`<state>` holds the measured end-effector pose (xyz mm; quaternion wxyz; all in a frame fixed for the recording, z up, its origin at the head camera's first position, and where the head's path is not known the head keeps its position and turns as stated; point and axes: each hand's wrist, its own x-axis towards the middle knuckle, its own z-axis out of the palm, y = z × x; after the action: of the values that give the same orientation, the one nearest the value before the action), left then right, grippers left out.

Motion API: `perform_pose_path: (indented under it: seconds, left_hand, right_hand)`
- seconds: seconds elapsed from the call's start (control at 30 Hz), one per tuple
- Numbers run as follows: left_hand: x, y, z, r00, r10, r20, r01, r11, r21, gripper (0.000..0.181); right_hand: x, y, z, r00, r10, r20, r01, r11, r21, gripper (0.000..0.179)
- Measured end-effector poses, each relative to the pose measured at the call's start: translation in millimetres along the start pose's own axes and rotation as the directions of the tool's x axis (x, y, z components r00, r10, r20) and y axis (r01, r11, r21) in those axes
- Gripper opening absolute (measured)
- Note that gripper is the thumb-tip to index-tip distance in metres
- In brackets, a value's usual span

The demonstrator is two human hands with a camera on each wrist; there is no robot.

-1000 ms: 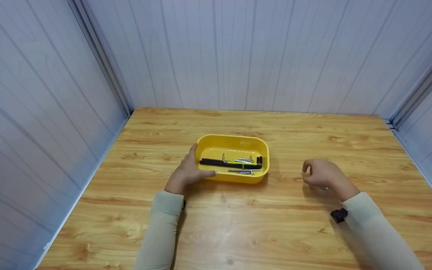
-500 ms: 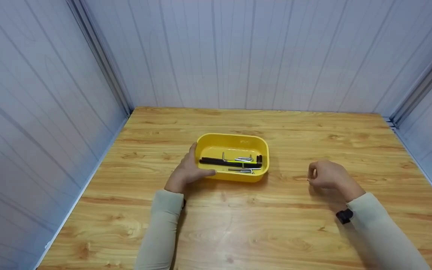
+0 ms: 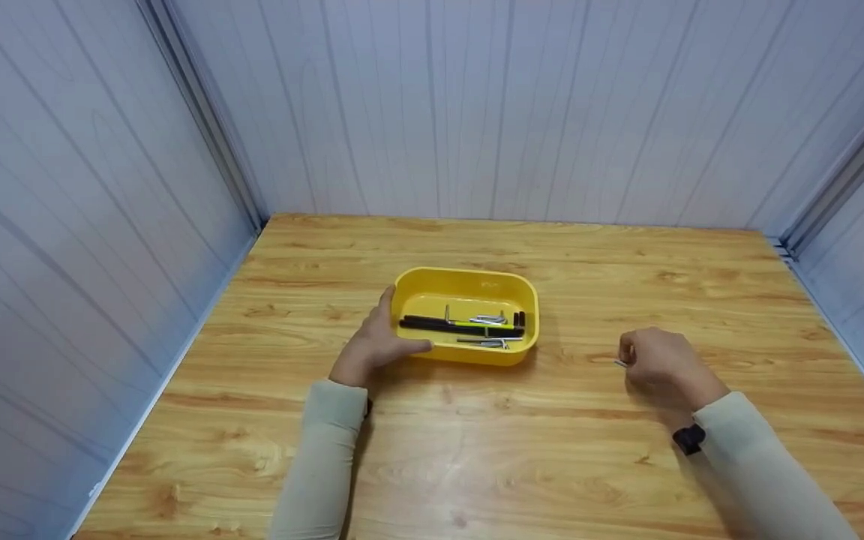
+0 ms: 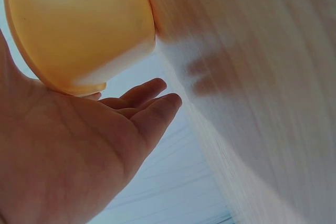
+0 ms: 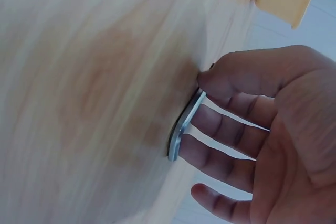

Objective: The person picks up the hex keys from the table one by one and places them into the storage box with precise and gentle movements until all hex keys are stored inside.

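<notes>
My left hand (image 3: 373,341) holds the left end of a yellow plastic box (image 3: 469,282), the thumb over its near rim and the index finger along its far left corner. In the left wrist view the box wall (image 4: 79,24) lies against the palm, while other fingers (image 4: 157,114) extend below it. To the right of the box, my right hand (image 3: 663,358) pinches a silver L-shaped hex key (image 5: 184,123) between thumb and fingertips, close over the wooden table. One end of that hex key pokes out left of the fingers in the head view.
Inside the box lie black rods (image 3: 432,324), a yellow-green stick (image 3: 481,325) and several silver hex keys (image 3: 488,344). The wooden table (image 3: 447,450) is bounded by a white panel wall (image 3: 469,112) at the back and by panels on both sides.
My right hand has shifted slightly right and toward me, its thumb and fingers closing together, and the hex key's end now shows at the fingertips. Left hand and box stay put.
</notes>
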<state>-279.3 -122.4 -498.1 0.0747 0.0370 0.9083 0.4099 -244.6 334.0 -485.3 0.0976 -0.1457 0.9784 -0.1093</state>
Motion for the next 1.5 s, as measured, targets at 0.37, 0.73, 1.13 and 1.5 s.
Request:
perform_pose_path:
  seconds: [0.37,0.73,1.13,1.5]
  left_hand:
    - [-2.1,1.0,0.7,1.000,0.002,0.003,-0.002,1.000,0.002,0.125]
    - [0.5,0.5,1.0,1.000,0.003,-0.007,-0.003,1.000,-0.004,0.125]
    - [-0.4,0.4,1.1,1.000,0.001,0.009,-0.001,1.000,0.011,0.125]
    - [-0.3,0.0,1.1,1.000,0.011,0.002,-0.011,1.000,0.003,0.126]
  right_hand:
    - [1.5,0.3,7.9,0.997,-0.049,-0.052,0.048,0.999,-0.015,0.009]
    - [1.5,-1.8,10.2,0.995,-0.056,-0.080,0.053,0.998,-0.045,0.008]
    - [7.3,-8.5,8.5,0.989,-0.041,-0.144,0.041,0.999,-0.007,0.009]
    - [16.3,-15.5,2.7,0.980,-0.058,-0.193,0.054,0.998,-0.023,0.012]
